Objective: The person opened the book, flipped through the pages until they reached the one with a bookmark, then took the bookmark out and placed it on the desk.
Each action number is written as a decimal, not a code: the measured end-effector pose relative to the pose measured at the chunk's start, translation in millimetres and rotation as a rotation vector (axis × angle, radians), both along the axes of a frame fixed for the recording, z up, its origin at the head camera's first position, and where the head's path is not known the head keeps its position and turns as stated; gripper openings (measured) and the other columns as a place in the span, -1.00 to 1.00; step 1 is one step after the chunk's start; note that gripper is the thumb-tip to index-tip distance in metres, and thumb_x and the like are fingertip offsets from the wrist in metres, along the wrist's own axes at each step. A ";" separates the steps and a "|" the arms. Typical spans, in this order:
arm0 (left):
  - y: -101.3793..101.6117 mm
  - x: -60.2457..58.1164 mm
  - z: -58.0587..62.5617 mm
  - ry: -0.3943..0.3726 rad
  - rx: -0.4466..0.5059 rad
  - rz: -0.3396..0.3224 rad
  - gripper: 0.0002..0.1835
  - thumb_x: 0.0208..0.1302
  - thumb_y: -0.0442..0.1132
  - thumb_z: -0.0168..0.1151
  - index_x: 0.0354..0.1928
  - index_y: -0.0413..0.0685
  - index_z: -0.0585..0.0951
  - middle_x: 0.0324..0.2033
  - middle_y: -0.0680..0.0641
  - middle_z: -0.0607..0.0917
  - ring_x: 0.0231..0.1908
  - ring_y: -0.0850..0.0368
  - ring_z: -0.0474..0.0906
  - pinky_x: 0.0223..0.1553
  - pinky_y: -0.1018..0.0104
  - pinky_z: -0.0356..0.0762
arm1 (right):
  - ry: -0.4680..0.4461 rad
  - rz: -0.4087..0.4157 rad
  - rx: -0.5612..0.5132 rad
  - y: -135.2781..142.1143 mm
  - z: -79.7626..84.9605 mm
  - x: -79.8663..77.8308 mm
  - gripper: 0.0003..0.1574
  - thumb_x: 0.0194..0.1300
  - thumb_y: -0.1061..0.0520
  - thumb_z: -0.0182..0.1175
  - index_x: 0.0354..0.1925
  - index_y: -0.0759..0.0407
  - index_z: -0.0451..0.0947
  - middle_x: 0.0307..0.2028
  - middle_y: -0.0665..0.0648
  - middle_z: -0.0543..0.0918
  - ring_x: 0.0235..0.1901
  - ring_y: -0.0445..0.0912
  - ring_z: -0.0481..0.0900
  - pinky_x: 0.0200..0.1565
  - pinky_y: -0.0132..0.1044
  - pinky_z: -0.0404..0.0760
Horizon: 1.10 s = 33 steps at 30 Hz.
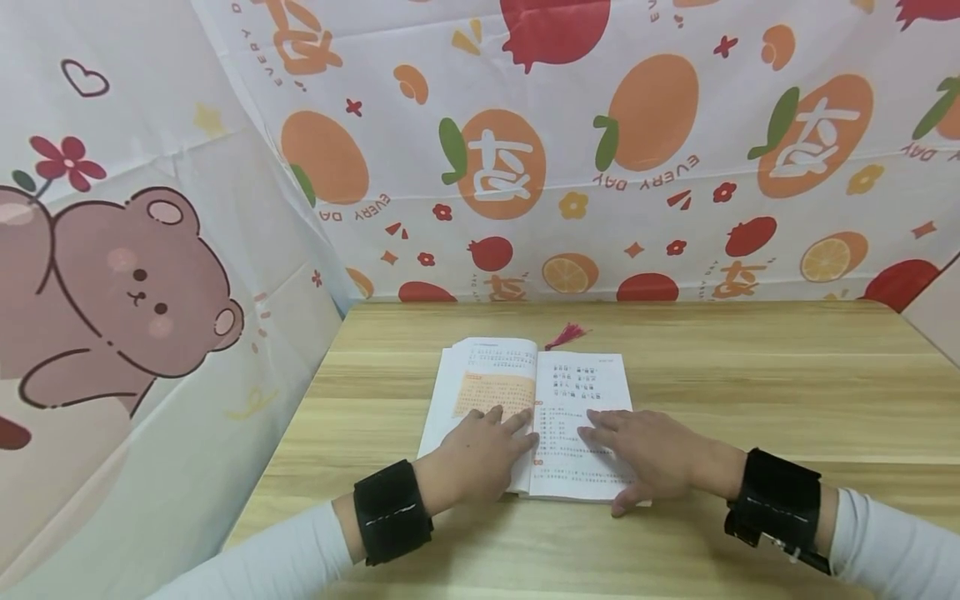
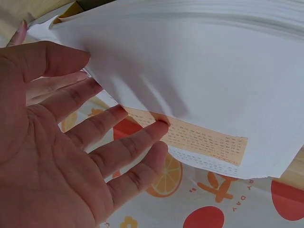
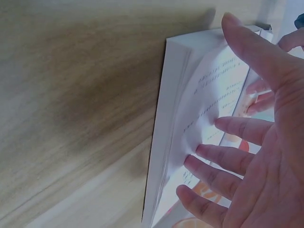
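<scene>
The open book (image 1: 555, 421) pointed its gutter (image 1: 533, 454) toward the fruit-print cloth (image 1: 573, 142). Left hand (image 1: 477, 454) and right hand (image 1: 663, 450), fingers (image 2: 135, 143) straight, grasped nothing. Only wrist views showed palms (image 2: 59, 180).

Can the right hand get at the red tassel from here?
Probably yes: the right hand is on the open book, and the red tassel lies uncovered past the book's far edge, nothing blocking.

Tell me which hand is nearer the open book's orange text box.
The left hand, its fingers over the near edge of the orange text box; the right hand is at the facing page's outer edge.
</scene>
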<state>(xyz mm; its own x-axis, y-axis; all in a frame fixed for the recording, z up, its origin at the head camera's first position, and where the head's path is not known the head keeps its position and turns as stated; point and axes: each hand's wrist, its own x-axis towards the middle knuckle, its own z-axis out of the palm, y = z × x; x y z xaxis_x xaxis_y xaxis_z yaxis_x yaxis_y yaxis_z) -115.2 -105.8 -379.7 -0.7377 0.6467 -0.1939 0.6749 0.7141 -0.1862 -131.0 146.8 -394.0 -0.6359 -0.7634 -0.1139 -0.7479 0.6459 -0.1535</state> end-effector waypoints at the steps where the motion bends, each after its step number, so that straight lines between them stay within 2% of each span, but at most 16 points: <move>1: -0.1 -0.1 -0.1 -0.005 0.003 0.001 -0.44 0.11 -0.14 0.11 0.22 0.17 0.37 0.30 -0.04 0.29 0.14 -0.17 0.26 0.05 -0.08 0.41 | -0.002 0.002 -0.002 0.2 0.2 -0.5 0.22 -0.28 -0.49 0.23 0.25 0.15 0.25 0.26 0.30 0.29 0.17 0.13 0.25 0.07 0.15 0.39; 12: -0.1 1.3 1.8 -0.011 0.019 0.001 -0.44 0.10 -0.16 0.12 0.22 0.16 0.37 0.30 -0.04 0.29 0.15 -0.17 0.26 0.04 -0.08 0.41 | -0.026 0.005 -0.030 2.0 2.3 -0.8 0.06 -0.17 -0.38 0.26 0.24 0.08 0.29 0.26 0.29 0.30 0.17 0.12 0.25 0.04 0.14 0.43; 20: -0.4 1.5 1.6 -0.010 0.032 -0.006 -0.44 0.10 -0.17 0.11 0.22 0.14 0.37 0.30 -0.04 0.29 0.17 -0.16 0.23 0.07 -0.09 0.38 | -0.043 0.010 -0.038 3.9 1.6 -1.8 0.02 -0.14 -0.40 0.23 0.23 0.03 0.30 0.27 0.26 0.29 0.18 0.11 0.23 0.06 0.14 0.41; 22: -0.8 0.7 0.3 -0.011 0.040 -0.021 -0.44 0.10 -0.18 0.11 0.22 0.10 0.37 0.30 -0.04 0.29 0.20 -0.15 0.17 0.10 -0.10 0.35 | -0.053 0.021 -0.033 3.7 4.0 -1.6 -0.06 -0.10 -0.32 0.26 0.22 0.01 0.32 0.25 0.25 0.32 0.15 0.10 0.27 0.05 0.12 0.43; 25: -0.8 -1.2 -2.6 -0.019 0.049 -0.060 -0.43 0.11 -0.17 0.10 0.23 0.01 0.35 0.31 -0.05 0.27 0.26 -0.13 0.04 0.14 -0.10 0.30 | -0.058 0.054 -0.037 1.1 7.9 0.2 -0.23 -0.01 -0.07 0.28 0.20 0.03 0.35 0.21 0.25 0.39 0.10 0.08 0.34 0.03 0.09 0.46; 28: 0.9 -2.8 -6.5 -0.047 0.068 -0.083 -0.42 0.15 -0.12 0.03 0.25 -0.11 0.31 0.31 -0.06 0.27 0.28 -0.15 -0.04 0.13 -0.13 0.30 | 0.013 0.097 -0.032 -3.3 8.6 3.0 -0.38 0.09 0.05 0.20 0.16 0.09 0.38 0.17 0.24 0.44 0.09 0.06 0.37 0.05 0.08 0.45; 31: 4.7 -2.0 -9.6 -0.092 0.115 -0.055 -0.34 0.21 0.10 -0.09 0.25 -0.19 0.28 0.31 -0.10 0.25 0.29 -0.19 -0.09 0.12 -0.20 0.29 | 0.173 0.131 -0.004 -7.3 7.2 5.3 -0.40 0.17 0.08 0.14 0.19 0.15 0.34 0.22 0.23 0.39 0.17 0.07 0.27 0.14 0.10 0.35; 33: 8.4 -0.7 -11.5 -0.091 0.143 -0.039 -0.23 0.20 0.27 -0.19 0.23 -0.21 0.31 0.31 -0.14 0.26 0.28 -0.23 -0.09 0.10 -0.24 0.28 | 0.300 0.139 0.002 -9.6 7.1 6.3 -0.35 0.19 0.09 0.11 0.24 0.15 0.27 0.28 0.21 0.30 0.24 0.06 0.14 0.20 0.11 0.25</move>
